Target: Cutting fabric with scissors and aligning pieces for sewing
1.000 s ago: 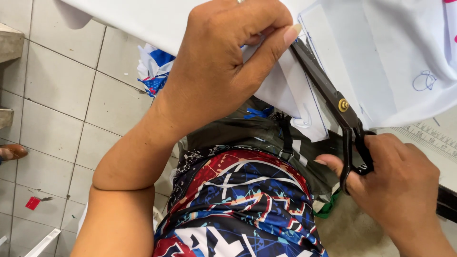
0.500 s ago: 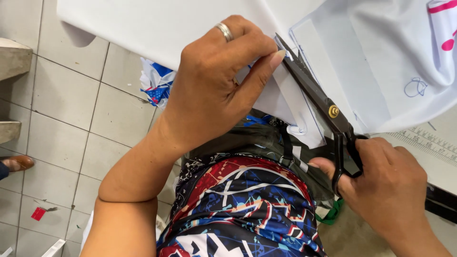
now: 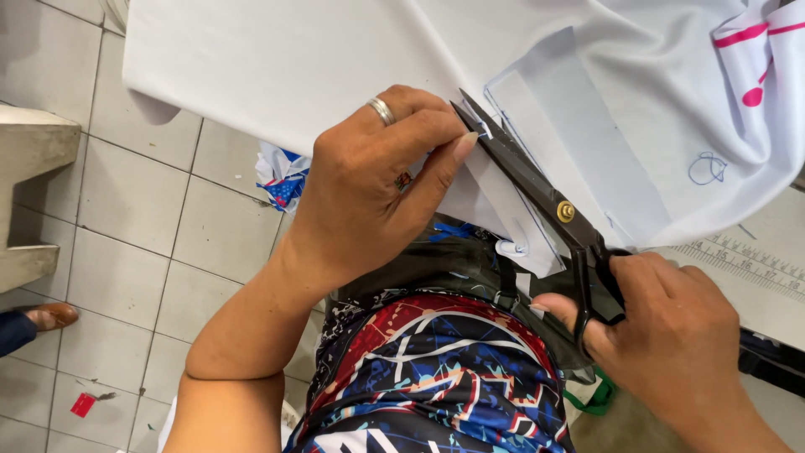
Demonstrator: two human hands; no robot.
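My left hand point(image 3: 369, 193), with a ring on one finger, pinches the edge of a white fabric sheet point(image 3: 335, 59) that hangs over the table edge. My right hand point(image 3: 671, 335) grips the handles of black scissors point(image 3: 537, 189) with a brass pivot. Their blades lie along a blue drawn line on the fabric, tips just beside my left thumb. A grey-white rectangular piece point(image 3: 579, 126) lies on the fabric to the right of the blades.
A pink and blue print point(image 3: 755, 50) marks the fabric at the top right. A ruler point(image 3: 746, 256) lies on the table at right. Below are floor tiles, fabric scraps point(image 3: 281, 180), a concrete step point(image 3: 33, 193) and another person's shoe point(image 3: 50, 317).
The view has shifted so hands and scissors sit lower in frame. The scissor blades have advanced up along the fabric edge, and my left hand has moved with them.
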